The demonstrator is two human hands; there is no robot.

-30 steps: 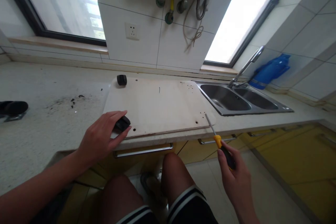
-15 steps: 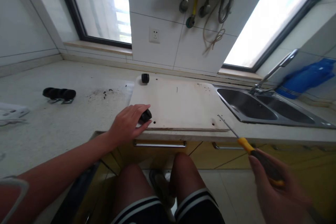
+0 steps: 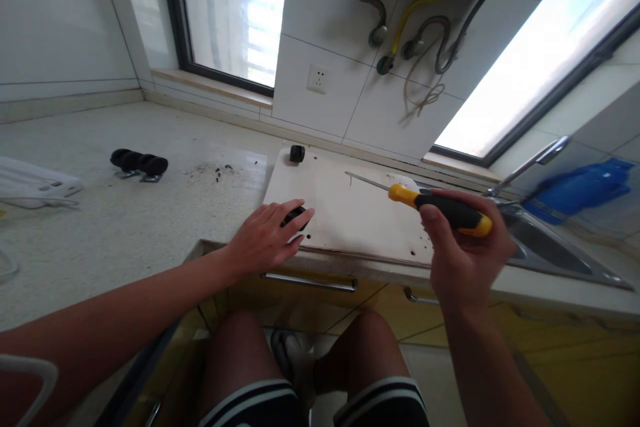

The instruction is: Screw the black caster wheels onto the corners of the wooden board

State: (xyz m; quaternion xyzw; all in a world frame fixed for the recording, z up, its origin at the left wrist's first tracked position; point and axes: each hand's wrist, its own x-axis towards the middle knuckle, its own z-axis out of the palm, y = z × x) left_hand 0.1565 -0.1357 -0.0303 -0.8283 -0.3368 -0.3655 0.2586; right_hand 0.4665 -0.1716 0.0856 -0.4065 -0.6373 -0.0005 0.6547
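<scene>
Now that the screwdriver (image 3: 406,195), clamped by right hand (image 3: 467,250), has swung above the board (image 3: 350,210), a wheel (image 3: 294,215) is touched by left hand (image 3: 266,233); grip unclear.

We record the screwdriver (image 3: 403,194) as yellow and black at the handle, its shaft (image 3: 369,179) grey. We note the board (image 3: 345,210) as off-white with dark holes (image 3: 413,253); the near piece (image 3: 294,215) and far piece (image 3: 297,153) on it are black, as is the wheel set (image 3: 139,161). We log the countertop (image 3: 100,213) speckled off-white, cabinet fronts (image 3: 575,357) yellow, wall tiles (image 3: 337,107) white with dark lines, one hose (image 3: 417,6) yellow, shorts (image 3: 387,410) black, banded white at the hem.
</scene>
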